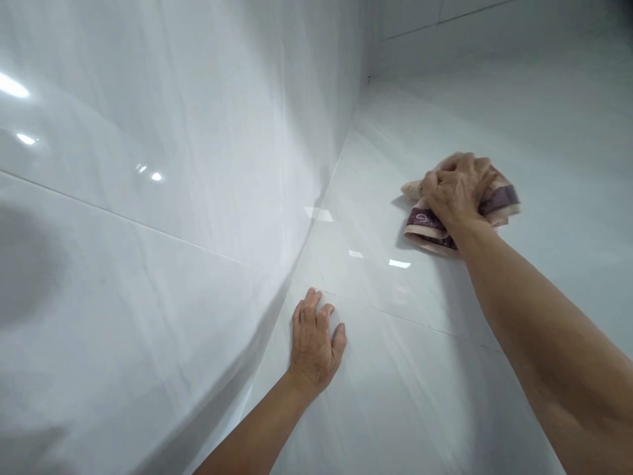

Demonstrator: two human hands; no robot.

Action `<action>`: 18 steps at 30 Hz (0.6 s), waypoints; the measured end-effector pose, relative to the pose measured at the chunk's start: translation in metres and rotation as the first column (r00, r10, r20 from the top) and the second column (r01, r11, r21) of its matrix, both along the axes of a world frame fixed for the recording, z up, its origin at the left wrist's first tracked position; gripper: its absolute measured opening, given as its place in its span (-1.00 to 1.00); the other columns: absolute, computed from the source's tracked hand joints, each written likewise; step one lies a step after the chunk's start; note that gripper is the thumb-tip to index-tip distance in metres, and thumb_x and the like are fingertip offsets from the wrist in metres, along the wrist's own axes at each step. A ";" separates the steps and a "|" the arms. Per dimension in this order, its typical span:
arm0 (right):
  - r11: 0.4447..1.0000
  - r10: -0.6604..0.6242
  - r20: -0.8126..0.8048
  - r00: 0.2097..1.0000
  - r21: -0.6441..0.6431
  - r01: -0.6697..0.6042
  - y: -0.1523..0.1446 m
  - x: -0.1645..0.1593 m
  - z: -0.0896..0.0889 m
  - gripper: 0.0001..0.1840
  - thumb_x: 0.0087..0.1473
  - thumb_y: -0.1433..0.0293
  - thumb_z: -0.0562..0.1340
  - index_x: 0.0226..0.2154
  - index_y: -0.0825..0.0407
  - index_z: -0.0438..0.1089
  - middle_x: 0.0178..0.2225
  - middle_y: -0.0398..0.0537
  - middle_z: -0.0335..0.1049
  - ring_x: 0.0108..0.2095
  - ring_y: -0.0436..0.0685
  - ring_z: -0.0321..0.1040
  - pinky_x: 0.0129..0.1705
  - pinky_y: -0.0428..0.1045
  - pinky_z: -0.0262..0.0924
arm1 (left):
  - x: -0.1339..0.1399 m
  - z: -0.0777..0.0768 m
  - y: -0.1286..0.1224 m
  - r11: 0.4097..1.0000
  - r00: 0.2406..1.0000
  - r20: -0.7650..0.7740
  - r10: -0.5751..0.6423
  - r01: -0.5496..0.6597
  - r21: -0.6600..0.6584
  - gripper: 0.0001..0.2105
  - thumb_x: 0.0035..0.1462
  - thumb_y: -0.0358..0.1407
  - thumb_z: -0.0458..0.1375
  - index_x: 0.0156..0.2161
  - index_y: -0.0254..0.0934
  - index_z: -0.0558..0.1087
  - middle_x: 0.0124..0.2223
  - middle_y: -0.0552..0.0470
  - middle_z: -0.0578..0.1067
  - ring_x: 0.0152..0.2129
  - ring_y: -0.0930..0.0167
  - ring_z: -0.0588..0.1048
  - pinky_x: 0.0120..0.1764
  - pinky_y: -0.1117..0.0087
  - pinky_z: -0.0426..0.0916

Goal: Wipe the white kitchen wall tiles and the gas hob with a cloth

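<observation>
"Firstly, far left: what is recorded?"

"Glossy pale left panel (pixel 148 310), faint grey veining, bright reflections (pixel 14 86) near its upper left edge. One thin joint slants across it."

"Next, moving right?"

"Corner line (pixel 341 155), where the left panel meets a second glossy panel (pixel 395 409). Just beside it, left hand (pixel 312 346), back upward, laid on the second panel. Fingers slightly parted and a little bent, thumb held away from them; no object seen in it. Fingertips lie near a thin joint line (pixel 420 323)."

"And furthest right?"

"Cloth (pixel 426 221), peach with purple bands, bunched against the second panel, well apart from the left hand and higher in view. Right hand (pixel 457 188) on top, fingers curled over the folds, gripping them. Whether those fingertips touch the panel: cannot tell."
</observation>
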State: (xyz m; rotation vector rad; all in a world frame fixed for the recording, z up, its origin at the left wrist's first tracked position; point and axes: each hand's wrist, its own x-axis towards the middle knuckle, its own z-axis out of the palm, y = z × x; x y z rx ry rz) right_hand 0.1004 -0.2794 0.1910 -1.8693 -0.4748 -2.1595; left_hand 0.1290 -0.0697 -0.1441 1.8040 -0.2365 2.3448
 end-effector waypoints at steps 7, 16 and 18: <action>0.984 -0.162 -0.194 0.968 -0.112 0.142 -0.003 0.008 0.036 -0.58 0.31 0.20 0.10 0.12 -0.14 0.46 0.24 0.18 0.07 0.23 0.55 -0.07 0.24 0.47 -0.14 | 0.003 -0.001 0.006 1.000 1.000 -0.006 -0.003 0.003 0.001 -0.74 0.32 -0.37 0.08 0.09 -0.23 0.25 0.23 -0.28 0.34 0.39 0.03 0.23 0.24 -0.19 0.35; 0.968 -0.249 -0.346 0.905 -0.122 0.219 0.008 -0.006 0.053 -0.56 0.34 0.25 0.12 0.22 -0.30 0.39 0.21 0.21 0.03 0.25 0.57 -0.14 0.17 0.48 -0.23 | 0.002 -0.003 0.005 1.000 1.000 -0.013 -0.021 0.021 0.016 -0.72 0.32 -0.38 0.09 0.10 -0.20 0.23 0.23 -0.26 0.35 0.39 0.03 0.22 0.24 -0.20 0.36; 0.974 -0.225 -0.334 0.915 -0.110 0.199 0.009 -0.007 0.049 -0.58 0.34 0.28 0.10 0.19 -0.28 0.41 0.19 0.21 0.05 0.24 0.56 -0.12 0.18 0.47 -0.22 | 0.002 -0.003 0.005 1.000 1.000 -0.010 -0.024 0.024 0.014 -0.72 0.32 -0.37 0.09 0.09 -0.20 0.24 0.23 -0.26 0.35 0.39 0.03 0.23 0.24 -0.20 0.36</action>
